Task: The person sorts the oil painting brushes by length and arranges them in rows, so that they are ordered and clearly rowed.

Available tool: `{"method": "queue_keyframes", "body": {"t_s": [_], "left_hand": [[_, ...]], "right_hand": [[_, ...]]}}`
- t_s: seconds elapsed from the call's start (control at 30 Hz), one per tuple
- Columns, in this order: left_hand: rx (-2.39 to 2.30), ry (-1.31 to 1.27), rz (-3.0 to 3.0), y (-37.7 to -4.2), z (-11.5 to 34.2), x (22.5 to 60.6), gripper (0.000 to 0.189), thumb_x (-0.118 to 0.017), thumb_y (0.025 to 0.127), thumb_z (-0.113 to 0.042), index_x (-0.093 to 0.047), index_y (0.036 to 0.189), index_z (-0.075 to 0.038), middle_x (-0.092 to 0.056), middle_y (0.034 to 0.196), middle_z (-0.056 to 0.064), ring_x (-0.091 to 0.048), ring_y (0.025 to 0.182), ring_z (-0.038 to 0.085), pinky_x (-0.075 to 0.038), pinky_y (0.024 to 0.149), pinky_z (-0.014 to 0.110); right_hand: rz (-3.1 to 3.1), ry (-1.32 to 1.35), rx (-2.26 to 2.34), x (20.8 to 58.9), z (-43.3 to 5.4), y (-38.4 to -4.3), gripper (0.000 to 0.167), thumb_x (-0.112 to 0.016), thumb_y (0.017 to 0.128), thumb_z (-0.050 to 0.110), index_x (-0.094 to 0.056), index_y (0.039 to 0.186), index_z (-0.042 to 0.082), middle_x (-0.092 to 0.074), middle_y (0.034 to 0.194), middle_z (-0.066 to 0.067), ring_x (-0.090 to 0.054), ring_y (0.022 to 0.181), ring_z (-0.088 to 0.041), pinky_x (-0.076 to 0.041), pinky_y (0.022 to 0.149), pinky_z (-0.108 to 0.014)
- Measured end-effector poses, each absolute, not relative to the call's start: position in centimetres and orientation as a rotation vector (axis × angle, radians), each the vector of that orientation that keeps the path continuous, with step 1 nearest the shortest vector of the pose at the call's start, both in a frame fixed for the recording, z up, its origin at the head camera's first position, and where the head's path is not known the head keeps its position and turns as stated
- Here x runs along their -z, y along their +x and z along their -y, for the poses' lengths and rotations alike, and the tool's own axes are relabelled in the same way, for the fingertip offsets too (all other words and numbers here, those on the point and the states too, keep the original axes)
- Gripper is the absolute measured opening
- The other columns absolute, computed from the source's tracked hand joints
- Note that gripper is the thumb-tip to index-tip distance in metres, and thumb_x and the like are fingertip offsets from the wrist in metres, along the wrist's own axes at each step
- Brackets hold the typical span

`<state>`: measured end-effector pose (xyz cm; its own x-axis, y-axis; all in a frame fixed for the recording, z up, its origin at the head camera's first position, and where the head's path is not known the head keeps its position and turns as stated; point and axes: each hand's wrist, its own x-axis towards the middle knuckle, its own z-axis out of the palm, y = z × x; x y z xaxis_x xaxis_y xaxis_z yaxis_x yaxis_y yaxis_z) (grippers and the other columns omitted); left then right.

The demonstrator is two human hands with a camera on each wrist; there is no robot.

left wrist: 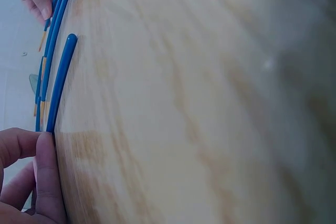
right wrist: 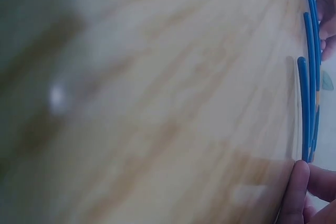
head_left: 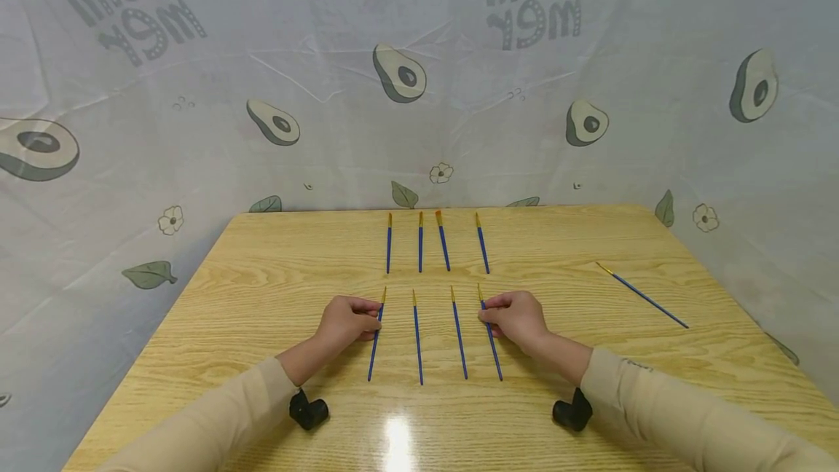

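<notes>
My left hand (head_left: 344, 323) pinches a slim blue-handled paintbrush (head_left: 376, 347) at the left end of the near row. At that row's right end, my right hand (head_left: 521, 317) pinches another paintbrush (head_left: 494, 355) between thumb and fingers. Two more paintbrushes, one left of centre (head_left: 418, 348) and one right of centre (head_left: 460, 344), lie between the hands, untouched. All have yellowish tips pointing away from me. In the left wrist view the held brush's handle end (left wrist: 64, 77) sticks out past the fingers; the right wrist view shows the other handle (right wrist: 304, 103) likewise.
Behind lies a far row of several paintbrushes, from a leftmost one (head_left: 389, 250) to a rightmost one (head_left: 483, 250). A lone paintbrush (head_left: 649, 301) lies slantwise at the right of the wooden table (head_left: 262, 261). A patterned cloth (head_left: 328, 166) hangs behind the table's far edge.
</notes>
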<state>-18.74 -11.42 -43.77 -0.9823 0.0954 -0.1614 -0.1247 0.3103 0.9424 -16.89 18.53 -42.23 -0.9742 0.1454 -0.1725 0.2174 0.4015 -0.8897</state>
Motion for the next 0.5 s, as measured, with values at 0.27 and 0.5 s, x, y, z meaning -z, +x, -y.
{"method": "queue_keyframes", "body": {"t_s": [0.27, 0.5], "left_hand": [[-1.748, -0.019, -2.382, -18.71, 11.35, 43.76, 0.027, -0.071, 0.08, 0.008, -0.071, 0.107, 0.006, -0.067, 0.093, 0.011, -0.068, 0.07, 0.018, -0.06, 0.062, 0.032], [-1.75, -0.027, -2.383, -18.72, 11.38, 43.83, 0.028, -0.071, 0.08, 0.009, -0.072, 0.108, 0.005, -0.068, 0.095, 0.011, -0.068, 0.072, 0.019, -0.06, 0.062, 0.032]], "right_hand": [[-2.605, 0.301, 1.622, 42.13, -18.49, -16.76, 0.015, -0.075, 0.083, 0.003, -0.07, 0.095, -0.005, -0.069, 0.082, -0.008, -0.062, 0.06, -0.014, -0.058, 0.055, -0.026], [-2.595, 0.292, 1.635, 42.09, -18.4, -16.77, 0.015, -0.074, 0.083, 0.0, -0.069, 0.096, -0.006, -0.069, 0.079, -0.008, -0.064, 0.061, -0.013, -0.058, 0.056, -0.027]]}}
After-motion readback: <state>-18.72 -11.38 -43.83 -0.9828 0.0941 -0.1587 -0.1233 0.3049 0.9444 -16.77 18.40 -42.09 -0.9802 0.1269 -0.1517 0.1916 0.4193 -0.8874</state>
